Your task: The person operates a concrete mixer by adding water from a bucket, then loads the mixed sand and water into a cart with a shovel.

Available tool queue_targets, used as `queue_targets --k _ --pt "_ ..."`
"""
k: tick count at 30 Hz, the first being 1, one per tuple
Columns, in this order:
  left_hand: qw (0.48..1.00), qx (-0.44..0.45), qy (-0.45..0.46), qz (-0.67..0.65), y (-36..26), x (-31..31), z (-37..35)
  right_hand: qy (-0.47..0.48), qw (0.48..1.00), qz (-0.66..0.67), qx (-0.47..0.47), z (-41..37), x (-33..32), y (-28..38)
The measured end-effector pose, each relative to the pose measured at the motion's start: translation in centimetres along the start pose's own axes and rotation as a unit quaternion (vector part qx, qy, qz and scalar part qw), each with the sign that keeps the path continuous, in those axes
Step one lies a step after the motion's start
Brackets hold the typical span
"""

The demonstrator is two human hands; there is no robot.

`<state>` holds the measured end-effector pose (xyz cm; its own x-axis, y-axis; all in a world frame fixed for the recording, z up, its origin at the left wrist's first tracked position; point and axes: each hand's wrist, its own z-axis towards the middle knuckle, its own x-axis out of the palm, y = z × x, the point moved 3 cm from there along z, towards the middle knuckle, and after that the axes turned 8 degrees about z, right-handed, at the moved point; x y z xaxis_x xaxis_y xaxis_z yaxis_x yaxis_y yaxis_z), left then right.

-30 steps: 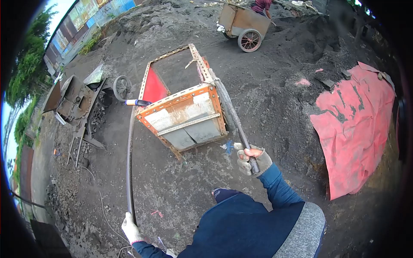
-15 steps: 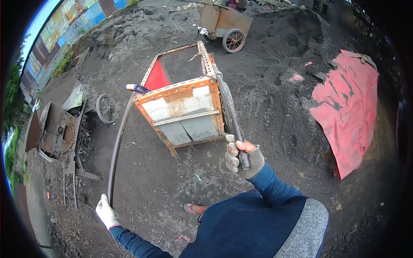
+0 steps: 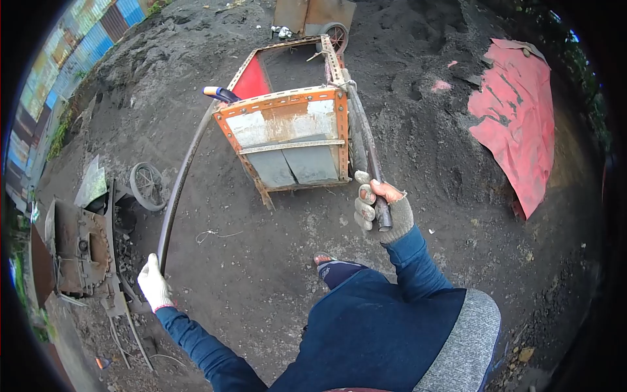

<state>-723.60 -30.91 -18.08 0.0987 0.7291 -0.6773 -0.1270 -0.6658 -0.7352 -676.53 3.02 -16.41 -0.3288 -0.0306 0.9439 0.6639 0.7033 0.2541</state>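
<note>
In front of me stands a handcart (image 3: 287, 134) with an orange metal frame and a worn white and grey front panel. Its two long handles reach back toward me. My left hand (image 3: 155, 285), in a white knit glove, is closed at the end of the left handle (image 3: 179, 189). Around the right handle (image 3: 367, 137), close to its end, wraps my right hand (image 3: 386, 208) in a dirty glove with bare fingertips. A blue and orange grip (image 3: 221, 94) of some tool sticks out at the cart's left corner.
A rusty cart (image 3: 315, 16) stands beyond, near dark heaped ground. At left lie scrap metal (image 3: 81, 251) and a loose wheel (image 3: 147, 186). A torn red sheet (image 3: 519, 127) covers a mound at right. Corrugated fencing (image 3: 78, 49) runs along the far left.
The handcart and the rusty cart sit higher in view, and the red sheet has shifted left and up. My foot has moved. Both hands keep their hold on the handles.
</note>
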Motion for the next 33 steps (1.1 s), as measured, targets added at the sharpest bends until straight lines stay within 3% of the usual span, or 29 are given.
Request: queue_targets --k 2,3,4,6,9,10,16,17,23,24,26,33 --pt "1.0 -0.006 0.003 0.013 -3.5 1.0 0.3 0.007 1.0 -0.003 -0.027 0.7 0.1 0.2" --pt "1.0 0.007 0.011 -0.001 1.9 -0.7 7.7 0.007 1.0 -0.002 -0.026 4.1 1.1 -7.6" --pt "1.0 0.009 0.009 0.01 -1.0 0.0 6.3 0.009 0.999 0.003 -0.037 4.0 1.1 -6.3" --pt "0.998 0.062 0.009 -0.027 -0.1 1.9 10.1 0.022 0.997 -0.002 -0.071 4.9 1.3 -6.2" --pt "0.998 0.046 0.048 0.015 -5.3 3.6 9.4 0.008 0.992 -0.01 -0.122 5.1 1.6 -5.7" --pt "0.997 0.044 0.059 0.014 1.0 2.2 17.7 0.017 0.993 0.001 -0.115 8.9 2.0 -15.2" --pt "0.992 0.08 0.099 0.014 -3.0 7.5 23.1 0.006 0.988 0.056 -0.146 11.5 2.4 -14.9" --pt "0.991 0.085 0.102 -0.002 3.3 6.7 28.9 0.003 0.989 0.044 -0.141 13.9 1.5 -23.4" --pt "0.979 0.123 0.157 -0.028 4.0 11.9 36.6 -0.051 0.982 0.008 -0.184 16.5 1.1 -26.8" --pt "0.976 0.128 0.169 -0.041 7.0 11.4 39.9 -0.057 0.981 0.003 -0.187 17.3 0.9 -31.0" --pt "0.966 0.146 0.199 -0.078 7.0 12.4 40.8 -0.062 0.978 0.027 -0.197 18.3 0.1 -32.9" --pt "0.93 0.073 0.355 -0.053 11.7 15.5 48.2 -0.081 0.971 0.012 -0.226 20.6 -1.7 -39.5"
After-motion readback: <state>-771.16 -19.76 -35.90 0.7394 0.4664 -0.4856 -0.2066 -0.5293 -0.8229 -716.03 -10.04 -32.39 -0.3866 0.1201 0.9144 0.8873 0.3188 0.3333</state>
